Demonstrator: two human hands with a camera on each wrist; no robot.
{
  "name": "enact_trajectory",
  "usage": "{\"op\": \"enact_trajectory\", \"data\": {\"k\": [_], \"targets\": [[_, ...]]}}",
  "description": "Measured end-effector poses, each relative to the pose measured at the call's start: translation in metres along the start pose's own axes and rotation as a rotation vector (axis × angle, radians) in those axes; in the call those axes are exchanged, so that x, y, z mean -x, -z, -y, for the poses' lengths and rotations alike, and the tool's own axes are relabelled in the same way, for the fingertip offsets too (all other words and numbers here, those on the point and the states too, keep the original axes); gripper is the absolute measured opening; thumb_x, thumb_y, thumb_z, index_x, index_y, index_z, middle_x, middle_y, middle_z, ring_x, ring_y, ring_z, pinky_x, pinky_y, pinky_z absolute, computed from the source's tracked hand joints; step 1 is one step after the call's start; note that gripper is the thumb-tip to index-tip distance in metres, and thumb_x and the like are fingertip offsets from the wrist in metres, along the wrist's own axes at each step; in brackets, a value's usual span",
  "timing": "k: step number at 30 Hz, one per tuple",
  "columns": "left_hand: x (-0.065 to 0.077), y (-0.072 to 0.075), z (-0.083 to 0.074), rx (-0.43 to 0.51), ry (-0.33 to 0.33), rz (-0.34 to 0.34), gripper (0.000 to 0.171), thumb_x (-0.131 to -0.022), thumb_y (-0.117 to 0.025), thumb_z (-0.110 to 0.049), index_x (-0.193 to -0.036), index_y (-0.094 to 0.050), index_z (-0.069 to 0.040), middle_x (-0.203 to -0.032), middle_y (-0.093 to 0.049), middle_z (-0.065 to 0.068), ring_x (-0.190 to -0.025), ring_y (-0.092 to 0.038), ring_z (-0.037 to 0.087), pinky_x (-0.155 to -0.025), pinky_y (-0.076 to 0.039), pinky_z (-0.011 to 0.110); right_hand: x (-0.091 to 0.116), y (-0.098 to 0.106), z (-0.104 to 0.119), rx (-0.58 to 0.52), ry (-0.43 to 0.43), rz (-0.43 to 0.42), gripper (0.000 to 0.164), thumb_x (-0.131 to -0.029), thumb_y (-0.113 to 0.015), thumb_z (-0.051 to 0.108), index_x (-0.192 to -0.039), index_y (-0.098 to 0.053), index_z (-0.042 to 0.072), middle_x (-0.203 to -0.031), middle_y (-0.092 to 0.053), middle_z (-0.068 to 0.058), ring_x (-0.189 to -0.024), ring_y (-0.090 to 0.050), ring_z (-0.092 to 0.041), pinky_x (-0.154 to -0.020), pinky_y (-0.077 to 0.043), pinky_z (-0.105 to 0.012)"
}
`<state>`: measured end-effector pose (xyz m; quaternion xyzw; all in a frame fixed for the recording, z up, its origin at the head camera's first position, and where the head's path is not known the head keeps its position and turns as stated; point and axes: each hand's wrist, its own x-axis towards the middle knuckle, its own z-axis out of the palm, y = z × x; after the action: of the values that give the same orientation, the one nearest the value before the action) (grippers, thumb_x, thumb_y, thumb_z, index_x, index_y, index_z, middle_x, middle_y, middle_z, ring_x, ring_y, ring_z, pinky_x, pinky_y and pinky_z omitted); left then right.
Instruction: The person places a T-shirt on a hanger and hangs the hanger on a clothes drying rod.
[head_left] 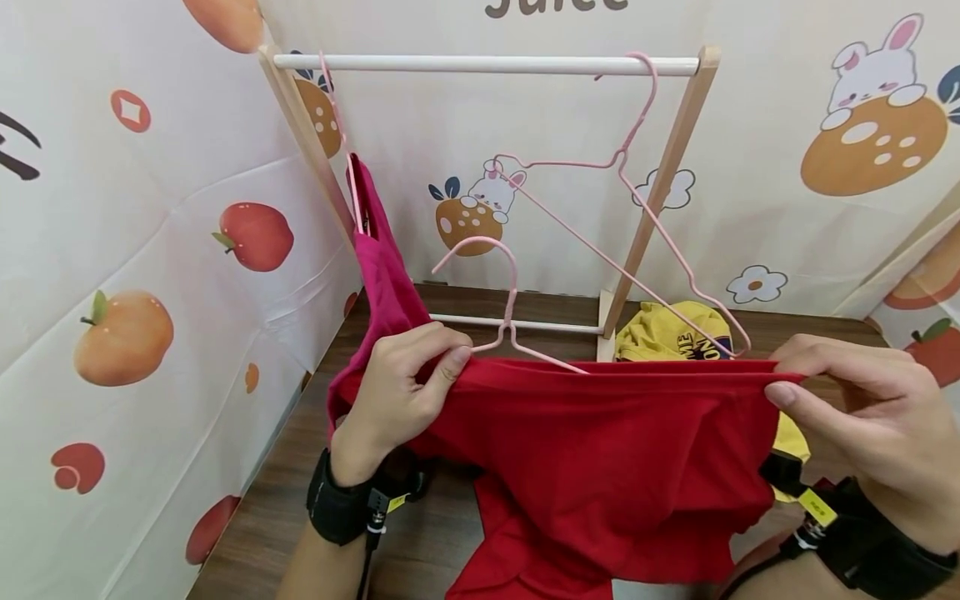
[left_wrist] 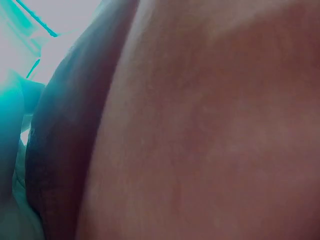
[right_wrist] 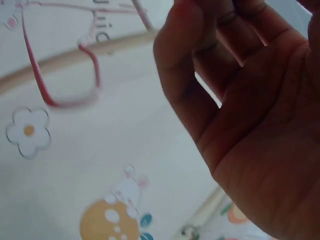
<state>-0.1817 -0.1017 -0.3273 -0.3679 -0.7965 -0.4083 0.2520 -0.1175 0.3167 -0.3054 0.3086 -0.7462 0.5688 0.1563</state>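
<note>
A red garment [head_left: 600, 467] is stretched between my two hands, its straight upper edge nearly level and its lower part hanging in folds. My left hand [head_left: 401, 383] pinches the upper edge on the left, thumb in front, close by a pink hanger [head_left: 512, 308]. That hanger's hook and neck stand above the fabric, while its lower part is hidden behind the red cloth. At the right end of the same edge, my right hand [head_left: 873, 408] pinches the cloth between thumb and fingers. Blurred skin [left_wrist: 200, 125] fills most of the left wrist view.
Behind the cloth stands a clothes rack with a white top bar [head_left: 487, 65]. A magenta garment [head_left: 386, 287] hangs at its left on a pink hanger. A bare pink hanger [head_left: 626, 154] hangs at the right. Yellow clothing [head_left: 660, 329] lies on the brown tabletop [head_left: 262, 533].
</note>
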Motion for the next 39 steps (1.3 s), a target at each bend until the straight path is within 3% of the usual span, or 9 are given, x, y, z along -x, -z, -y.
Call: {"op": "enact_trajectory", "data": {"k": [3,6,14,19,22,28,30,34,39], "targets": [[0.0,-0.001,-0.002,-0.009,0.003,0.002,0.008,-0.097,-0.066,-0.01,-0.097,-0.074,-0.012,-0.088,-0.072,-0.002,-0.082,-0.066,0.008,-0.076,-0.054,0.024,-0.011,-0.01,0.005,0.22,-0.023,0.073,0.031,-0.081,-0.066,-0.025,-0.099,-0.072,-0.001,-0.09,-0.07,-0.002,-0.074,-0.057,-0.01,-0.06,-0.048,-0.021],[0.0,-0.001,-0.002,-0.022,0.006,-0.002,0.008,-0.097,-0.065,-0.01,-0.097,-0.073,-0.011,-0.085,-0.071,-0.002,-0.079,-0.063,0.007,-0.073,-0.052,0.023,-0.024,-0.024,0.004,0.345,0.032,0.132,0.037,-0.078,-0.071,-0.022,-0.096,-0.072,0.009,-0.086,-0.068,0.003,-0.081,-0.059,-0.008,-0.073,-0.049,-0.017],[-0.001,-0.011,-0.002,-0.032,-0.04,0.04,0.008,-0.098,-0.065,-0.01,-0.099,-0.073,-0.011,-0.081,-0.066,-0.003,-0.07,-0.053,0.006,-0.064,-0.046,0.02,-0.043,-0.055,-0.001,0.319,0.166,0.111,0.038,-0.074,-0.077,-0.017,-0.096,-0.072,0.014,-0.084,-0.066,0.006,-0.08,-0.057,-0.006,-0.072,-0.047,-0.018],[0.0,-0.012,-0.002,-0.041,-0.025,0.02,0.008,-0.098,-0.065,-0.011,-0.098,-0.072,-0.011,-0.083,-0.067,-0.003,-0.073,-0.057,0.006,-0.068,-0.05,0.023,-0.046,-0.062,0.002,0.382,0.121,0.1,0.046,-0.076,-0.078,-0.015,-0.114,-0.069,0.01,-0.095,-0.068,0.008,-0.081,-0.062,-0.003,-0.077,-0.051,-0.012],[0.0,-0.008,-0.002,-0.047,0.001,-0.021,0.007,-0.098,-0.065,-0.011,-0.098,-0.072,-0.01,-0.085,-0.069,-0.001,-0.079,-0.062,0.008,-0.074,-0.054,0.025,-0.043,-0.057,0.003,0.431,0.044,0.134,0.058,-0.079,-0.077,-0.012,-0.13,-0.061,0.011,-0.102,-0.068,0.01,-0.084,-0.065,-0.002,-0.081,-0.051,-0.01],[0.001,-0.002,-0.002,-0.025,0.037,-0.105,0.006,-0.096,-0.067,-0.005,-0.098,-0.072,-0.008,-0.091,-0.073,0.003,-0.084,-0.067,0.013,-0.081,-0.056,0.026,-0.031,-0.039,0.004,0.516,-0.122,0.165,0.044,-0.086,-0.075,-0.004,-0.119,-0.067,0.024,-0.099,-0.068,0.013,-0.086,-0.061,-0.003,-0.078,-0.049,-0.011],[0.001,-0.001,-0.003,-0.017,0.038,-0.129,0.007,-0.095,-0.068,-0.004,-0.098,-0.072,-0.008,-0.091,-0.073,0.004,-0.084,-0.067,0.013,-0.081,-0.055,0.025,-0.029,-0.034,0.002,0.505,-0.148,0.193,0.037,-0.088,-0.073,-0.003,-0.111,-0.069,0.027,-0.095,-0.066,0.013,-0.086,-0.058,-0.004,-0.073,-0.049,-0.015],[0.0,0.0,-0.003,-0.003,0.035,-0.157,0.008,-0.094,-0.068,-0.002,-0.098,-0.072,-0.007,-0.092,-0.074,0.006,-0.085,-0.068,0.014,-0.08,-0.054,0.023,-0.029,-0.03,-0.002,0.431,-0.087,0.29,0.035,-0.09,-0.068,-0.007,-0.097,-0.064,0.028,-0.083,-0.056,0.016,-0.08,-0.051,-0.004,-0.063,-0.044,-0.02],[0.0,-0.005,-0.004,0.043,0.011,-0.169,0.006,-0.095,-0.067,-0.004,-0.098,-0.072,-0.006,-0.093,-0.075,0.005,-0.088,-0.07,0.015,-0.083,-0.054,0.023,-0.024,-0.027,-0.004,-0.047,0.029,0.301,0.037,-0.09,-0.045,-0.025,-0.093,-0.064,0.007,-0.074,-0.055,0.004,-0.066,-0.053,-0.009,-0.053,-0.04,-0.026]]}}
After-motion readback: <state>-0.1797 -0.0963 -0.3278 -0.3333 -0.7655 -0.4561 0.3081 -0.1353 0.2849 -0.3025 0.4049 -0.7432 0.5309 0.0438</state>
